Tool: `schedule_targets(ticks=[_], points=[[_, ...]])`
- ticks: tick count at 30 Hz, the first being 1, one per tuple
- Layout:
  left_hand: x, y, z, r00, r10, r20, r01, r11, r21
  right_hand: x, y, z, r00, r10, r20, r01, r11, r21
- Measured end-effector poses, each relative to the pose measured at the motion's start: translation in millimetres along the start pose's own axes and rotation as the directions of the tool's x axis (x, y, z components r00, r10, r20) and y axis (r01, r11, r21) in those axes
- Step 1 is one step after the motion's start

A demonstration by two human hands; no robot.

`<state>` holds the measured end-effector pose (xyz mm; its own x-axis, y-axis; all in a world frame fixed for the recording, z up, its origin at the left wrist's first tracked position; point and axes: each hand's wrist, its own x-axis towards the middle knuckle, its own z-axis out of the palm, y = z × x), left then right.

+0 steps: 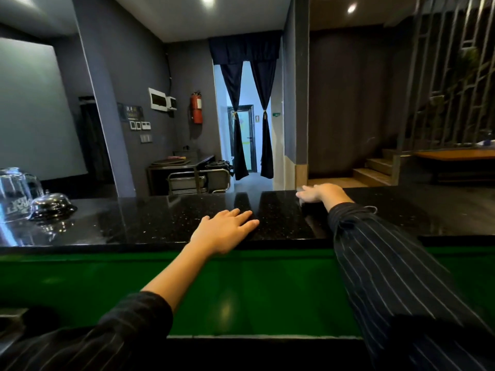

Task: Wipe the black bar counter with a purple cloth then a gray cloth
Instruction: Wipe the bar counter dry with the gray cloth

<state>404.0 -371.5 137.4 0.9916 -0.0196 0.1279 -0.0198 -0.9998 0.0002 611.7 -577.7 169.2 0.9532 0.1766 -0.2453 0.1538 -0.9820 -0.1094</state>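
The black speckled bar counter runs across the view at arm's length. My left hand lies flat on it near the front edge, fingers slightly apart, with nothing under it. My right hand reaches to the counter's far edge and presses palm-down on a dark gray cloth. Only a strip of that cloth shows below the hand, plus a pale corner by the fingertips. No purple cloth is in view.
At the counter's left end stand an upturned clear glass jug and a chrome service bell. A green panel drops below the front edge. Beyond the counter are a steel trolley, a curtained doorway and wooden stairs.
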Motion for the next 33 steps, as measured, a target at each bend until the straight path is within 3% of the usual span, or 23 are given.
schedule_targets(ticks=[4, 8, 11, 14, 16, 18, 21, 23, 25, 26, 28, 29, 31, 33], points=[[4.5, 1.3, 1.6, 0.999, -0.020, -0.043, 0.018, 0.998, -0.052, 71.9, -50.2, -2.7, 0.999, -0.034, -0.027, 0.034, 0.999, -0.012], [5.0, 0.7, -0.7, 0.998, 0.008, -0.061, -0.014, 0.995, -0.103, -8.0, -155.5, 12.0, 0.952, -0.305, 0.008, 0.304, 0.946, -0.108], [-2.6, -3.7, -6.1, 0.997, 0.054, -0.060, -0.060, 0.994, -0.094, -34.5, -201.7, 21.9, 0.915, -0.398, 0.067, 0.396, 0.917, 0.036], [-14.1, -0.8, -12.3, 0.986, 0.037, -0.162, -0.085, 0.949, -0.303, -50.1, -202.0, 28.4, 0.921, -0.388, 0.037, 0.363, 0.887, 0.286], [-27.5, -0.4, -13.4, 0.934, 0.034, -0.357, -0.218, 0.844, -0.490, -68.3, -193.7, 30.4, 0.924, -0.381, 0.019, 0.354, 0.876, 0.328], [-45.6, -9.9, -6.6, 0.842, -0.089, -0.533, -0.292, 0.755, -0.587, -91.0, -190.1, 34.6, 0.915, -0.403, 0.024, 0.383, 0.884, 0.268], [-72.6, -37.8, 2.3, 0.735, -0.286, -0.615, -0.265, 0.714, -0.648, -128.3, -199.2, 45.8, 0.928, -0.371, -0.033, 0.372, 0.924, 0.090], [-81.9, -58.1, -3.4, 0.687, -0.399, -0.608, -0.188, 0.710, -0.679, -160.4, -217.8, 52.5, 0.928, -0.363, -0.081, 0.370, 0.923, 0.106], [-84.3, -76.2, -16.7, 0.657, -0.520, -0.545, -0.069, 0.679, -0.731, -186.7, -237.8, 56.3, 0.899, -0.435, -0.053, 0.408, 0.789, 0.460], [-83.9, -84.7, -24.5, 0.673, -0.551, -0.495, 0.008, 0.674, -0.739, -194.9, -244.2, 57.5, 0.883, -0.463, -0.071, 0.383, 0.627, 0.679], [-79.6, -98.7, -37.7, 0.792, -0.489, -0.365, 0.173, 0.754, -0.634, -203.5, -239.7, 56.4, 0.922, -0.325, -0.210, 0.317, 0.321, 0.893], [-77.1, -100.8, -42.4, 0.867, -0.416, -0.273, 0.235, 0.826, -0.513, -200.9, -230.3, 57.4, 0.938, -0.171, -0.301, 0.340, 0.303, 0.890], [-71.1, -95.6, -38.5, 0.953, -0.290, -0.090, 0.259, 0.930, -0.261, -188.2, -202.4, 67.7, 0.880, 0.108, -0.462, 0.303, 0.621, 0.723], [-63.5, -85.4, -21.3, 0.969, -0.245, -0.018, 0.240, 0.961, -0.136, -180.9, -182.2, 82.7, 0.846, 0.107, -0.523, 0.184, 0.861, 0.475]])
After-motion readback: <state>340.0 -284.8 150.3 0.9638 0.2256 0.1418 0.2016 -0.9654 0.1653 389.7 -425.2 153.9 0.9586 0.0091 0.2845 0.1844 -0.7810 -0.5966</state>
